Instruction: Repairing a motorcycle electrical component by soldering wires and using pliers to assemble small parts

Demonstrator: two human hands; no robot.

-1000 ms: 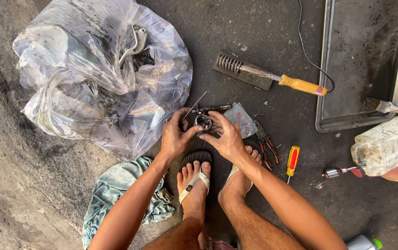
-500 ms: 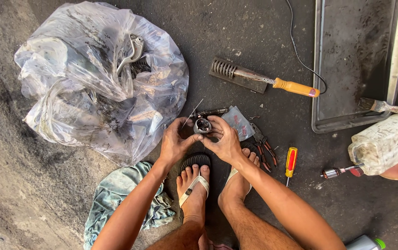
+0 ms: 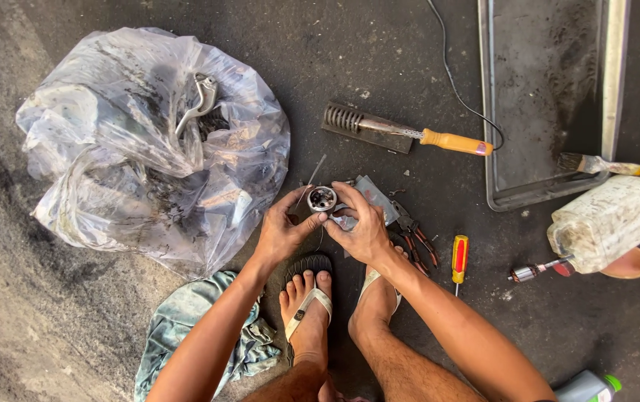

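We pinch the small round metal cup-shaped part (image 3: 322,199) between the fingertips of our left hand (image 3: 281,232) and right hand (image 3: 365,227), above our sandalled feet. Since a second ago its open mouth has turned up toward the camera, exposing the interior. The red-handled pliers (image 3: 417,246) lie just beside.

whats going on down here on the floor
A person crouches in sandals on a dark, grimy floor, both hands around a small round metal part. The left hand cups it from one side; the right hand pinches it from the other. A clear plastic bag of dirty parts lies to the left. A yellow-handled soldering iron, red-handled pliers and a red and yellow screwdriver lie nearby.
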